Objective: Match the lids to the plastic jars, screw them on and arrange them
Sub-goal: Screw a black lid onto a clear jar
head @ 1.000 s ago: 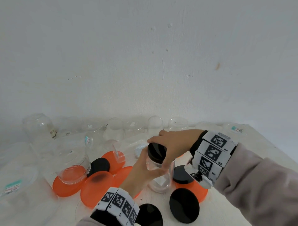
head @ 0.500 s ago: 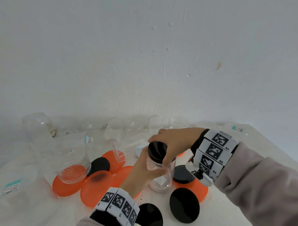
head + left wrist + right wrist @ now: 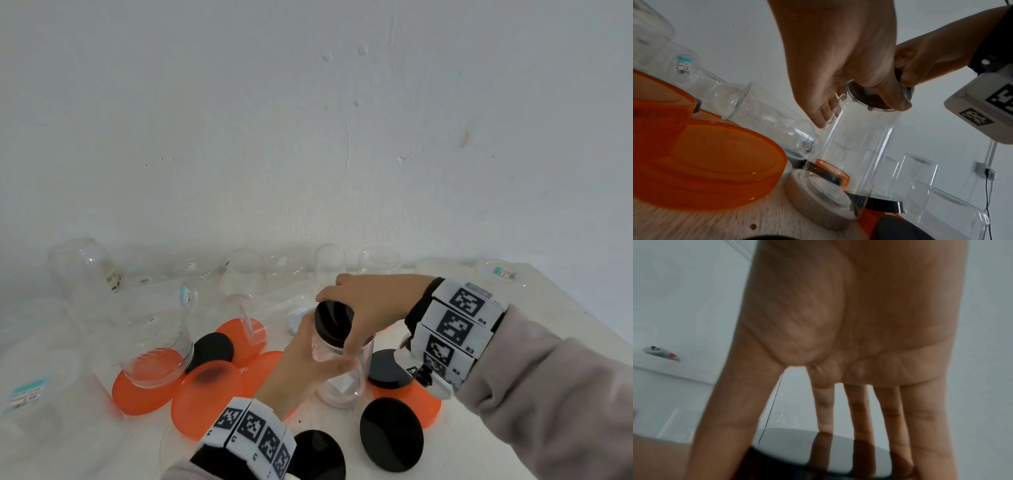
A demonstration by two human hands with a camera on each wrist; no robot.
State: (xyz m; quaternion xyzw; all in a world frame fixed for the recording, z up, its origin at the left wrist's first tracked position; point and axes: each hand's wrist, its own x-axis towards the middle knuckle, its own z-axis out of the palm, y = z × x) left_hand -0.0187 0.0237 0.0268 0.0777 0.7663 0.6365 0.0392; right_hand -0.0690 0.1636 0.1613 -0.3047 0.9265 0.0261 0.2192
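Head view shows a clear plastic jar (image 3: 337, 373) standing on the white worktop (image 3: 479, 442) among loose lids. The left hand (image 3: 301, 370) curls around its wall; right hand (image 3: 363, 308) fingers (image 3: 349, 346) pinch the black lid (image 3: 334, 322) rim. Probably light, thin-walled and slippery: grip the body gently. Compared with half a second earlier, hardly anything differs.

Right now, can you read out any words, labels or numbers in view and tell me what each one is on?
"2.00": price sticker on a clear jar lying at far left, left wrist view; smaller print unreadable.
"2.00": price sticker on the lying jar behind the held jar; rest too small.
"R4", "R3": right wristband.
Teal stickers in the head view: blurred.
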